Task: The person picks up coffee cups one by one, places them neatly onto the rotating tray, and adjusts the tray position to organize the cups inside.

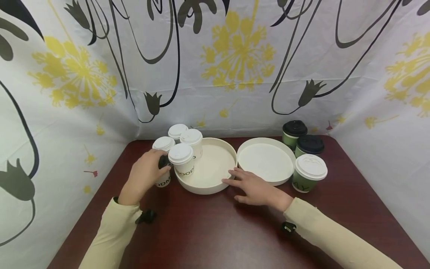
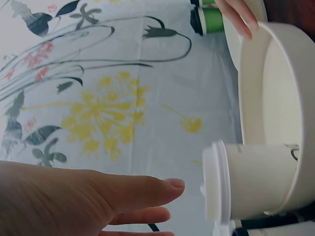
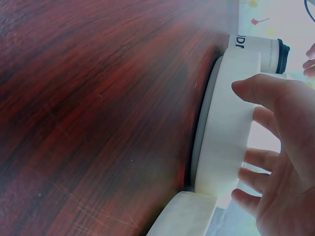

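My left hand [image 1: 144,172] hovers over a white paper cup with a black lid [image 1: 163,161], just outside the left round cream tray [image 1: 208,189]. In the left wrist view its thumb and fingers [image 2: 147,189] are extended, apart from the white-lidded cup [image 2: 261,179] beside them. That cup stands in the left part of the tray, with another white-lidded cup [image 1: 191,137] behind it. My right hand [image 1: 253,188] has its fingers spread at the tray's right rim. Between this thumb and these fingers in the right wrist view lies the tray's outer wall [image 3: 229,128].
More white-lidded cups [image 1: 163,143] stand at the back left. A second round tray [image 1: 265,160] adjoins the first on the right. Beside it are green cups, two with black lids [image 1: 295,127] and one with a white lid [image 1: 311,166]. Patterned cloth [image 1: 215,74] walls the dark table [image 1: 215,231].
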The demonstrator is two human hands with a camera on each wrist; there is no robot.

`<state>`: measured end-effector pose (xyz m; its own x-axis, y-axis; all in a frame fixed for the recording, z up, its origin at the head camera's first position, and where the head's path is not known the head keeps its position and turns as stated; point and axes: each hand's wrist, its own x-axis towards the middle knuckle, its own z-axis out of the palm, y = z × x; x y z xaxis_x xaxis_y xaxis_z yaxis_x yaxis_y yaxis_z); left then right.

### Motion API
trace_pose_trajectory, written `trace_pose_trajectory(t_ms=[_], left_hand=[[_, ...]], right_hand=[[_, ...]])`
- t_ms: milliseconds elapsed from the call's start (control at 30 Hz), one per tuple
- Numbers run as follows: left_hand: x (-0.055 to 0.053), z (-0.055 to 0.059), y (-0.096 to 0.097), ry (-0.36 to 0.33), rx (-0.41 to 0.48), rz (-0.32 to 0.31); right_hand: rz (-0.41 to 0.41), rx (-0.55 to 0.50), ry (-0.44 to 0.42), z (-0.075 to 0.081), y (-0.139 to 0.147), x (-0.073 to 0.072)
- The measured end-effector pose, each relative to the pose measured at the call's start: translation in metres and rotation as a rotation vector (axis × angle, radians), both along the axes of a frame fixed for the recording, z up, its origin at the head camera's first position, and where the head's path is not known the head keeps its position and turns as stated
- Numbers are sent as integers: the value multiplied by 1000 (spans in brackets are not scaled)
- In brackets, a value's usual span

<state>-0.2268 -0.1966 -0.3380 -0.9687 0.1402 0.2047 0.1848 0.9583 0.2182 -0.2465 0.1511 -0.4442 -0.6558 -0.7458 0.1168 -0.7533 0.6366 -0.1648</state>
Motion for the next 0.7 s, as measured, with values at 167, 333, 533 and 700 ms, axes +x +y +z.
trace_pose_trajectory(t_ms=[167,333,533,700], left_hand=[[-11,-4,-10,-27,-36,24],[-20,-10,-17,-44,-55,29],[-29,-18,-24,-99,-51,62],[-34,-22,-29,-172,-24,75]], right_hand=[[-7,-1,-11,2,-1,2],[-17,5,-25,3,-2,2],[-26,11,-38,3,-2,2],[-32,21,-44,2,-2,2]])
